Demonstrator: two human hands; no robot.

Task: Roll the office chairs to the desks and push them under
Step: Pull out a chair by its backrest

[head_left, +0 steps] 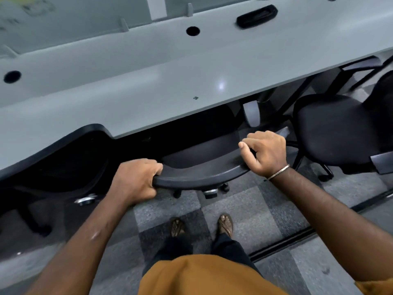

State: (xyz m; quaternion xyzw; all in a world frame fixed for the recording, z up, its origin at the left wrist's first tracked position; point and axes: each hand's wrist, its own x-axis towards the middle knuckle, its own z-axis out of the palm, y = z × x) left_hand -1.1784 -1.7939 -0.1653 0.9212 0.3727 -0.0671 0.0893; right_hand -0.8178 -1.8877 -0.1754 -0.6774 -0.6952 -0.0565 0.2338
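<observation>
Left hand: your left hand [136, 179] is curled over the left end of the chair's top rail, at about 8 o'clock from frame centre; fingers wrap over the front edge, thumb side faces you.
Right hand: your right hand [264, 153] clamps the right end of the same rail, at about 3 o'clock from centre; fingers folded over the top, thumb raised toward 10 o'clock. A thin metal bangle [278, 172] sits on that wrist.
Chair in hand: the black chair [200, 176] stands directly ahead of you, its curved back rail spanning between your two hands. The seat lies mostly under the desk edge; the back rail is on your side of that edge. Two casters show below the rail, at 6 o'clock from it.
Desk: the grey desk [148, 81] runs across the upper frame from 9 o'clock to 2 o'clock, with a dark rim along its near edge at the left. Round cable holes and a black oblong grommet [257, 16] sit along its far side.
Second chair: another black chair [331, 128] stands at 3 o'clock, just beside your right hand, its seat partly under the desk.
Floor: grey checked carpet [251, 222] is underfoot; your sandalled feet [202, 226] are at 6 o'clock, behind the held chair.
Clothing: a mustard shirt [202, 275] fills the bottom edge.
</observation>
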